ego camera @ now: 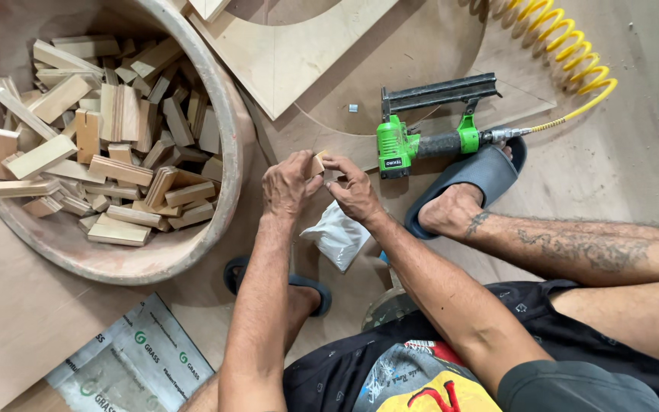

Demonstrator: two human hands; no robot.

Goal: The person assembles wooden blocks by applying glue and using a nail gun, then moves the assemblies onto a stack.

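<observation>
1. At far left we see a round tub (232,145) on the plywood floor (634,175), heaped with wood offcuts (108,145). Below it lies a printed sack (135,362).
2. Our left hand (287,185) sits just right of the tub rim. Its fingers pinch one end of a small wood block (316,163), thumb on top.
3. Our right hand (354,191) meets it from the other side, fingers pinching the same block. The block is held between the two hands, above the floor and just beside the nail gun's nose.
4. Under the hands lies a small white plastic bag (337,235), and sandals (470,179) show on both feet.
5. Further right, a green and black nail gun (421,130) rests on a curved plywood panel (329,130), nobody touching it. Its yellow coiled hose (566,42) runs to the upper right.
6. We judge the step in hand to be lining up or checking the block with both hands, the fastening not yet begun.
7. The next move, as we judge it, calls for one hand to steady the block alone and the other to be free for the gun, with fingers clear of the nose.
</observation>
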